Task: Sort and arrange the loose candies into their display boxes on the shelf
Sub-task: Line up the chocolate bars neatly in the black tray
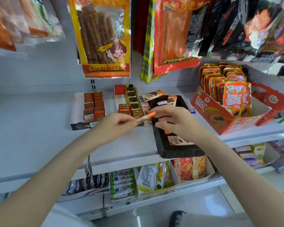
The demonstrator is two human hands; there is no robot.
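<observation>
Both hands meet above the white shelf [39,128], in front of the candy boxes. The left hand [116,123] pinches one end of an orange-tipped wrapped candy [146,117] between thumb and curled fingers; the candy sticks out to the right, its orange end reaching the fingertips of the right hand [174,122]. Whether the right hand also grips that candy, I cannot tell; its fingers are loosely bent and spread above the black tray [179,151], partly hiding it. The tray holds a few orange-and-brown chocolate wafer packs [171,99] at its far end and one labelled pack [179,140] near its front edge, just below the right wrist. Left of the tray, a white box holds a row of gold-wrapped squares [133,99] with red-wrapped ones [124,108] beside them. Further left, well apart from the hands, another box carries two columns of red-wrapped candies [93,104]. At the right stands a red display carton of papaya snack packets [233,95].
</observation>
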